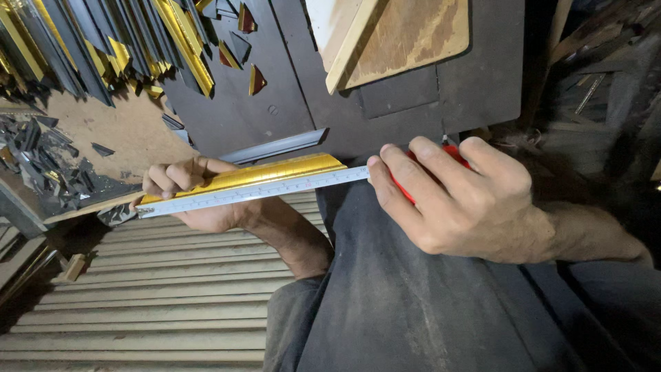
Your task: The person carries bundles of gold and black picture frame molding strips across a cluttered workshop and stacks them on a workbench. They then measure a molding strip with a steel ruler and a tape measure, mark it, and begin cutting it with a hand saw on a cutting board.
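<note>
Between our hands, our left hand (196,196) clasps the gold moulding strip (275,172) while our right hand (458,200) grips the red tape measure (413,189), blade alongside

Gold moulding strip (275,172) lies level alongside extended white tape blade (261,193).
</note>
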